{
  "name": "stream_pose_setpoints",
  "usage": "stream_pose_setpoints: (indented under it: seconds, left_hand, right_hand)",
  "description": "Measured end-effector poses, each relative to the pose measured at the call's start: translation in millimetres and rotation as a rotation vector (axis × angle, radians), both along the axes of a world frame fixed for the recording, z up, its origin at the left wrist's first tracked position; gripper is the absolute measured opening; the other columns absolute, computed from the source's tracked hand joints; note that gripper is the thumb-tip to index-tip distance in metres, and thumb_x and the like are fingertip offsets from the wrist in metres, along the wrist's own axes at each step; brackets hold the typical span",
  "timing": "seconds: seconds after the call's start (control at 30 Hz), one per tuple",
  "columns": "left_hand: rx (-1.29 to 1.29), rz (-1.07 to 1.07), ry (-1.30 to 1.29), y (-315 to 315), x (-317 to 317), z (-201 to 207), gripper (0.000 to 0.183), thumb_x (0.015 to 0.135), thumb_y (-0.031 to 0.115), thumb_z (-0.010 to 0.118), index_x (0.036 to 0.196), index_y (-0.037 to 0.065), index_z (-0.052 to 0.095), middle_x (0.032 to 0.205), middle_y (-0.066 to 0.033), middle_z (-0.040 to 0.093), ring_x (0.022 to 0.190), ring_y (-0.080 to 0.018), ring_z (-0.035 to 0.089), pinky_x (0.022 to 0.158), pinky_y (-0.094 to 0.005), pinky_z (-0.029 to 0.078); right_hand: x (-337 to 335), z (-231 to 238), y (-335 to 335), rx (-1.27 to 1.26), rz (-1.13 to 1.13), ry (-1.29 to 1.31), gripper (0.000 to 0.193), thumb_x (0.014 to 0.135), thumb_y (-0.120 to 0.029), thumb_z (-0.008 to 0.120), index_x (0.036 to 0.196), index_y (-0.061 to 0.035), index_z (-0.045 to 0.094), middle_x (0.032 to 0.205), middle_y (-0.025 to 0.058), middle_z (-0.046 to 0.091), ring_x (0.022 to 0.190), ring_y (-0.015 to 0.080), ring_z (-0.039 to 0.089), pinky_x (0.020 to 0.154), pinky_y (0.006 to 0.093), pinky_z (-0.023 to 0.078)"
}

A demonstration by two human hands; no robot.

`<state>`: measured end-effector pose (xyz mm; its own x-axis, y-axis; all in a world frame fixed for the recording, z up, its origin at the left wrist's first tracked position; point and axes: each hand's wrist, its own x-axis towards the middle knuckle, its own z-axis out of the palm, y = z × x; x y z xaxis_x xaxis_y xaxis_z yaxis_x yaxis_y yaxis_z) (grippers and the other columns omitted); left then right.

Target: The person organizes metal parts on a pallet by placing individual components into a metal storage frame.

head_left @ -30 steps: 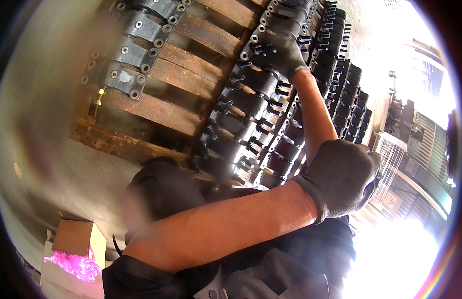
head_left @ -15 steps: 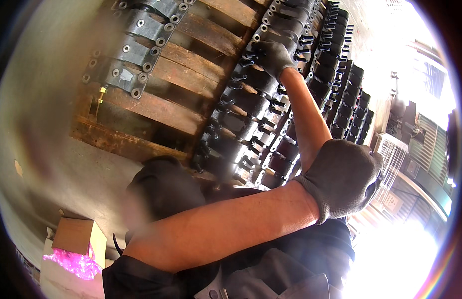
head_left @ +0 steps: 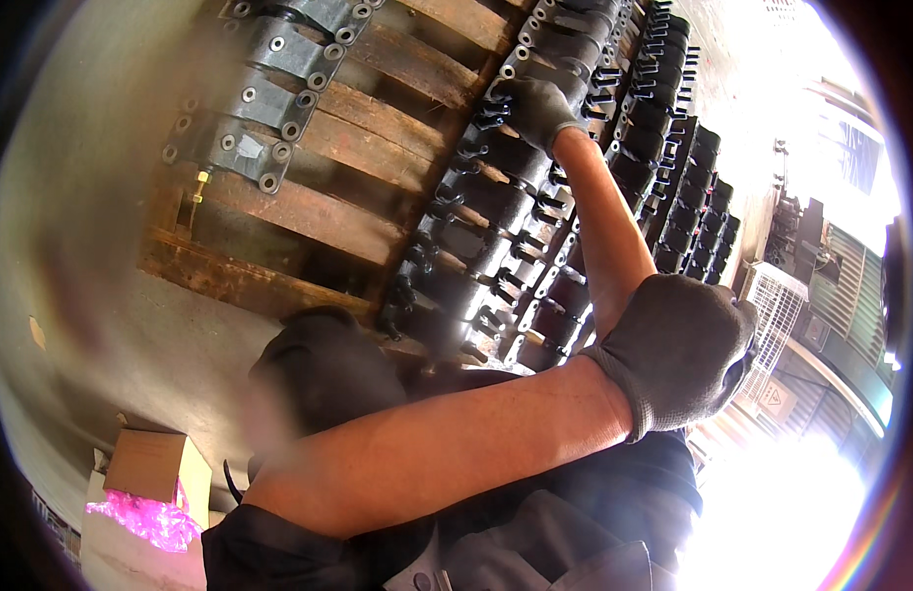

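Observation:
My right hand [head_left: 537, 110], in a dark grey work glove, reaches to the left flange of a long black ribbed metal casting [head_left: 486, 187]. Its fingers are closed at a black bolt [head_left: 493, 110] standing in a flange hole; the fingertips are partly hidden. More black bolts stand along both flanges nearer to me. My left hand [head_left: 678, 350], gloved too, is a fist held over my right forearm, to the right of the castings. Its palm is turned away, so whatever the fingers hold is hidden.
The castings lie on a wooden pallet [head_left: 378, 138]. A grey casting [head_left: 264, 98] with a brass fitting [head_left: 201, 187] rests at its left. More black castings [head_left: 663, 118] stand in rows to the right. A cardboard box [head_left: 146, 463] with pink plastic is at lower left, a white wire basket [head_left: 772, 305] at right.
My right hand has shifted very slightly at the flange, showing more of the bolt by its fingers. My left fist is in the same place.

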<state>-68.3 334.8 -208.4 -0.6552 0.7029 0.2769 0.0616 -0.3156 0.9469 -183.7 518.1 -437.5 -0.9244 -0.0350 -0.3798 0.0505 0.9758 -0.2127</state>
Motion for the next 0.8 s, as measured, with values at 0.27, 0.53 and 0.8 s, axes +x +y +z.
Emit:
stream_pose_setpoints:
  seconds: [0.27,0.53,0.8]
  left_hand:
    - [-0.040,-0.019,-0.004,-2,-3,2,0.021,0.082,0.018,0.075,0.091,0.003,0.063,0.082,-0.0146,0.069,0.076,-0.0334,0.071,0.071,-0.0446,0.055]
    - [-0.040,-0.049,-0.005,-2,-3,2,0.023,0.082,0.020,0.076,0.092,0.004,0.063,0.083,-0.0142,0.068,0.076,-0.0330,0.070,0.070,-0.0450,0.055]
    - [-0.027,-0.014,0.007,2,-2,-3,0.026,0.084,0.024,0.076,0.093,0.005,0.062,0.081,-0.0131,0.067,0.075,-0.0325,0.070,0.067,-0.0443,0.055]
  right_hand:
    - [5,11,10,0.012,-0.060,0.180,0.036,0.084,-0.021,0.078,0.120,-0.0186,0.072,0.108,0.0082,0.075,0.101,0.0294,0.072,0.088,0.0383,0.058]
    - [3,-19,48,0.101,-0.116,0.299,0.043,0.087,-0.030,0.073,0.128,-0.0243,0.066,0.117,0.0110,0.073,0.106,0.0342,0.070,0.091,0.0436,0.056]
    - [-20,-19,23,0.176,-0.149,0.082,0.031,0.088,-0.024,0.073,0.118,-0.0164,0.073,0.113,0.0133,0.074,0.108,0.0346,0.070,0.091,0.0436,0.055]
